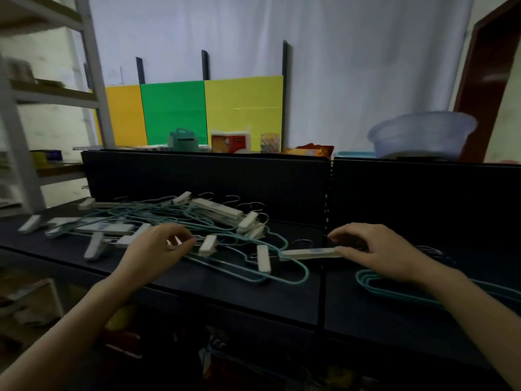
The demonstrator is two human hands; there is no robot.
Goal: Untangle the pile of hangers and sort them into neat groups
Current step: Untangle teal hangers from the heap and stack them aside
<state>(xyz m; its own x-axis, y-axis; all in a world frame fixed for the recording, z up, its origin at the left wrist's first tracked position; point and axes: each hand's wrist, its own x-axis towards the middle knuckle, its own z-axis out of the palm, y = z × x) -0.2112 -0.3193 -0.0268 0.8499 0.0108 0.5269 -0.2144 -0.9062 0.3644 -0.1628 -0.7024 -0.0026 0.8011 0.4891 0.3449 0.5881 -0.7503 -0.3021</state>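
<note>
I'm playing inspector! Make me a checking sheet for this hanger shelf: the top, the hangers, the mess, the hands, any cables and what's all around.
Surface: dark shelf, two panels meeting at a seam.
Job's things: tangled pile of teal wire hangers and white clip hangers on the left; neat teal stack on the right, partly under the forearm.
Clutter: teal box, red box and blue basin behind the back panel.
Grips: left hand pinches into the tangled pile; right hand holds a white clip hanger.
Cables: nothing seen.
Surroundings: white curtain, coloured panels, metal rack on the left, door frame on the right.
</note>
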